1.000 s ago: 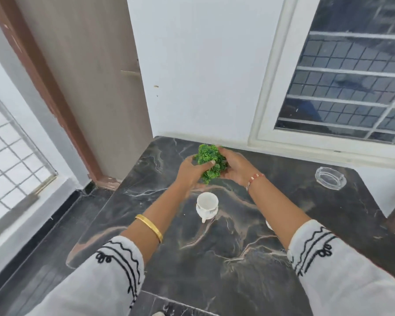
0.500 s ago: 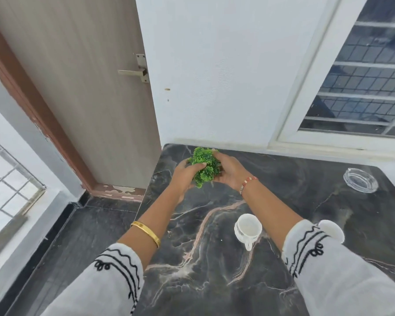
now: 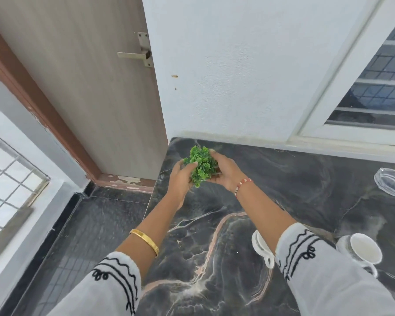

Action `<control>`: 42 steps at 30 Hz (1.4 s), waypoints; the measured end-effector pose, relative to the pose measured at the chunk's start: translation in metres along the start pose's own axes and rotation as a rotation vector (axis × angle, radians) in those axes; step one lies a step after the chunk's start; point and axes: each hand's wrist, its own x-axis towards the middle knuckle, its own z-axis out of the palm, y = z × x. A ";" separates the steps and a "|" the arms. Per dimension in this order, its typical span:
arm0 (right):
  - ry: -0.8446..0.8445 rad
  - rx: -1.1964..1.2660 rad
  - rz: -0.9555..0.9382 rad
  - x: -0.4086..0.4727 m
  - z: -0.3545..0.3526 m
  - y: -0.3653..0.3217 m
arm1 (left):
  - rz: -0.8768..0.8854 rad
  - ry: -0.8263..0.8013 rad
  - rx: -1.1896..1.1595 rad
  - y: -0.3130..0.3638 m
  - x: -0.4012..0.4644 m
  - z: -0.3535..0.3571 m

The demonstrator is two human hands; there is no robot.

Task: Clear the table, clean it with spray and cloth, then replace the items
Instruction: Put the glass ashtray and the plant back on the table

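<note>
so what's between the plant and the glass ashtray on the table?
Head view: the right hand cups the plant on that side. Beyond it, only bare marble table up to the glass ashtray. Both white cups sit nearer the camera, off that line.

One head-worn camera looks forward and down, close above the counter [image 3: 283, 190], toward the far wall [image 3: 226, 65].

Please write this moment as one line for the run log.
hands: left hand and right hand hold green plant | place: over table far left corner | on table: two white cups, glass ashtray
</note>
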 end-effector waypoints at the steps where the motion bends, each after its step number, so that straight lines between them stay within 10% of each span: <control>1: 0.027 -0.006 0.008 0.012 0.006 -0.001 | -0.019 -0.008 -0.020 0.002 0.013 -0.005; 20: 0.274 -0.055 0.002 0.129 0.065 -0.025 | -0.025 -0.195 0.042 0.027 0.154 -0.040; 42: 0.323 -0.223 -0.104 -0.006 -0.018 -0.015 | 0.225 0.073 0.338 0.018 0.007 0.024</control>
